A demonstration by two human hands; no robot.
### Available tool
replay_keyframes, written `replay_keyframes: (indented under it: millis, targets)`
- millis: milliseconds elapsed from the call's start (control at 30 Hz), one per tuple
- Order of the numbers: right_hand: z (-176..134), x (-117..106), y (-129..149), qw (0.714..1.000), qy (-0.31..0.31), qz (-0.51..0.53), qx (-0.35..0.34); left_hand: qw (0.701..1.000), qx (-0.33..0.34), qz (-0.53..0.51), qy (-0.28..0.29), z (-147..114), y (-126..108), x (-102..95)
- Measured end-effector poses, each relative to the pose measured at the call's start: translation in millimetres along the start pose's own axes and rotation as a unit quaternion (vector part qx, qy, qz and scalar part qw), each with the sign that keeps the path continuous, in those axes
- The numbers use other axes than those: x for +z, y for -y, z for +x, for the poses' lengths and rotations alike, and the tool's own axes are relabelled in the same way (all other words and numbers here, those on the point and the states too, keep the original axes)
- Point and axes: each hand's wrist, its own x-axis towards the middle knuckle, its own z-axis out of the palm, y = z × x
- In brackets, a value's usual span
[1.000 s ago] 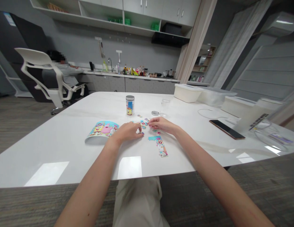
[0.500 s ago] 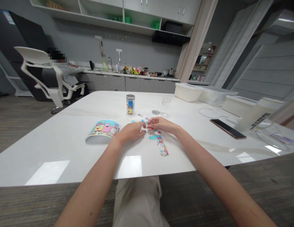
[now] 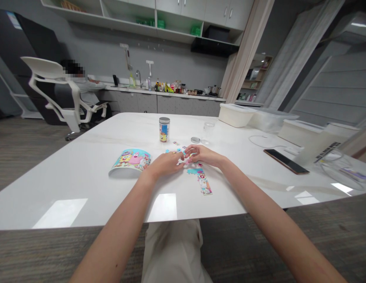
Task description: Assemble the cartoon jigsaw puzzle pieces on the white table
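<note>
Left hand: bare left hand (image 3: 168,163), palm down over the table, fingers curled and thumb drawn close to them; whether a piece is pinched there cannot be told.
Right hand: bare right hand (image 3: 205,155), fingers bent over, thumb tucked beneath, partly closed; its fingertips have come in towards the left hand over the last second, leaving hardly any gap. Grip hidden.
Between the hands: small pink cardboard piece (image 3: 187,161), partly covered by fingers; held or lying, not clear.
Joined section: flat, bright-printed cardboard puzzle section (image 3: 204,184), L-shaped, blue arm at top, figure down the long side; lies on the table just in front of the right hand, same outline as a second ago.
Loose stock: small multicoloured cardboard puzzle pieces (image 3: 179,149), scattered just beyond the fingertips, some hidden.
Printed guide: curved, glossy paper picture sheet (image 3: 132,159), cartoon figures on blue, left of the left hand; unmoved.
Containers: clear cylindrical jar with silver lid (image 3: 164,133), upright, printed matter inside; round silver lid (image 3: 195,139) flat beside a clear plastic container (image 3: 209,127).
Surface: glossy white table (image 3: 82,177).
Reading of change: sorting or matching at close range, judged; nothing newly joined to the section.
</note>
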Motion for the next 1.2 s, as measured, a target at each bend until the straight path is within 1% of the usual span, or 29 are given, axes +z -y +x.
replay_keyframes:
  millis: [133, 300, 433, 600, 800, 967, 1200]
  targets:
    - [-0.6, 1.0, 0.5, 1.000, -0.010, -0.017, -0.005, 1.000, 0.002, -0.002, -0.006, -0.2, -0.4, 0.3]
    - [0.1, -0.4, -1.7, 1.000, 0.000, 0.011, -0.005, 1.000, 0.013, 0.001, -0.021, -0.4, 0.3, 0.9]
    - [-0.2, -1.1, -1.0, 1.000, -0.008, 0.015, -0.001, 1.000, 0.022, -0.003, -0.019, 0.3, 1.5, 1.1]
    - [-1.1, -0.6, 0.6, 1.000, -0.016, -0.003, 0.002, 1.000, 0.013, 0.000, -0.020, 1.1, 0.9, -0.9]
    - [-1.0, 0.5, 0.7, 0.999, -0.026, 0.018, 0.005, 1.000, 0.009, -0.003, -0.024, 0.6, -1.0, -2.6]
    - [-1.6, 1.3, 0.2, 0.999, -0.006, 0.028, 0.014, 1.000, 0.010, 0.004, -0.023, 1.6, -1.8, -2.9]
    - [-3.1, 4.3, 4.5, 1.000, -0.003, 0.011, 0.013, 1.000, 0.011, 0.015, -0.018, 1.6, -3.7, -4.2]
